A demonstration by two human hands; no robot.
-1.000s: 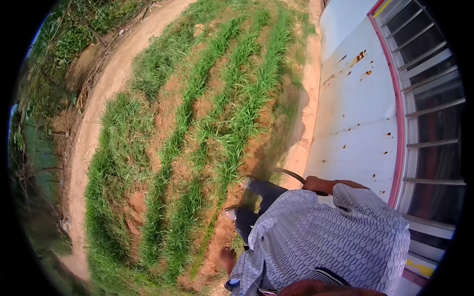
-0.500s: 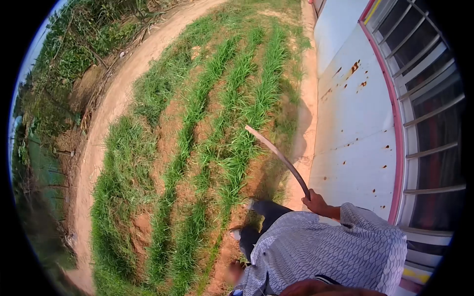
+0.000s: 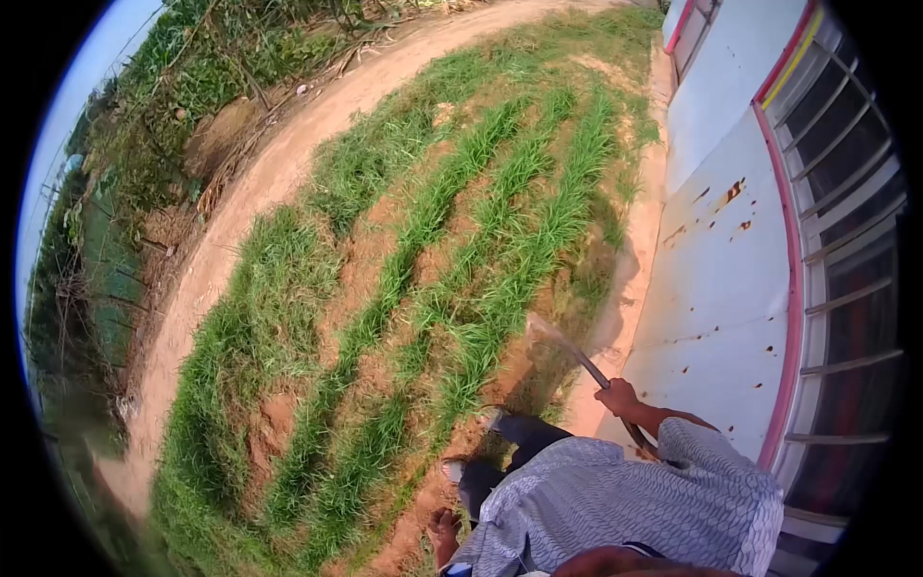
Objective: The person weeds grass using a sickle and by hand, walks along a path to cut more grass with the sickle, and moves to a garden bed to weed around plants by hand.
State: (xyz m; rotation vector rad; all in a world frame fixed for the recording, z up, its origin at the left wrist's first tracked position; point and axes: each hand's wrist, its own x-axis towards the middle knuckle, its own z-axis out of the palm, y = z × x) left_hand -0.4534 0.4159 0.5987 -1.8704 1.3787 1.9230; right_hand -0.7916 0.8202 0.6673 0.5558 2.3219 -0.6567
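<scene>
My right hand [image 3: 622,395] is closed around a curved wooden stick [image 3: 587,366]. The stick's pale far end points forward over the crop rows and is blurred; its darker rear part shows behind the hand, near the forearm. Low in view, my left hand [image 3: 444,529] hangs beside my legs over bare soil. Its fingers look loose and apart, with nothing seen in them. Rows of green grass-like plants [image 3: 471,351] grow in front of my shoes [image 3: 494,418].
On the right stands a white wall panel [image 3: 707,317] with rust spots, beside barred windows [image 3: 846,327]. A pinkish ledge [image 3: 646,260] runs along the wall's foot. Leftward, a dirt path [image 3: 260,192] curves past the plot, with bushes [image 3: 144,144] beyond.
The stick's far end has swung down and towards the wall, and its rear part now shows behind my right hand. My left hand shows more clearly. The whole view has shifted.
</scene>
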